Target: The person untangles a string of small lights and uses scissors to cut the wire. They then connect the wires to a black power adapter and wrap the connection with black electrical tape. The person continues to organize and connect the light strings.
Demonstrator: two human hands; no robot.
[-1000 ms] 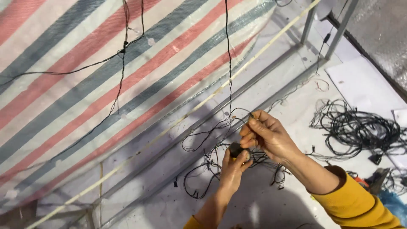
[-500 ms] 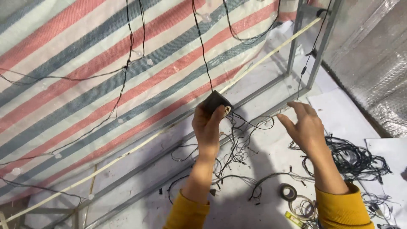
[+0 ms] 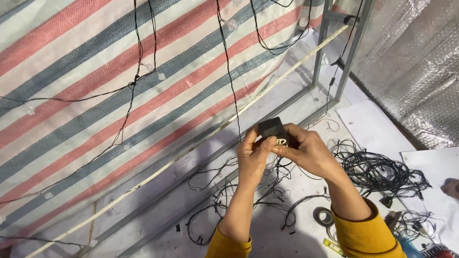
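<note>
Both hands meet on a small black box held up in front of a striped tarp. My left hand pinches the box from its lower left side. My right hand grips it from the right, fingers curled over its front. A thin black wire hangs down the tarp to the box, and more black wire trails from it to the floor. Both sleeves are yellow.
A red, white and grey striped tarp carries hanging black wires with small clear bulbs. A grey metal frame stands at right beside silver foil sheeting. Tangled black wire, a tape roll and white sheets lie on the floor.
My view has tilted up along the tarp. My left hand raised the black box from near the floor, and my right hand, apart half a second ago, has closed on it too.
</note>
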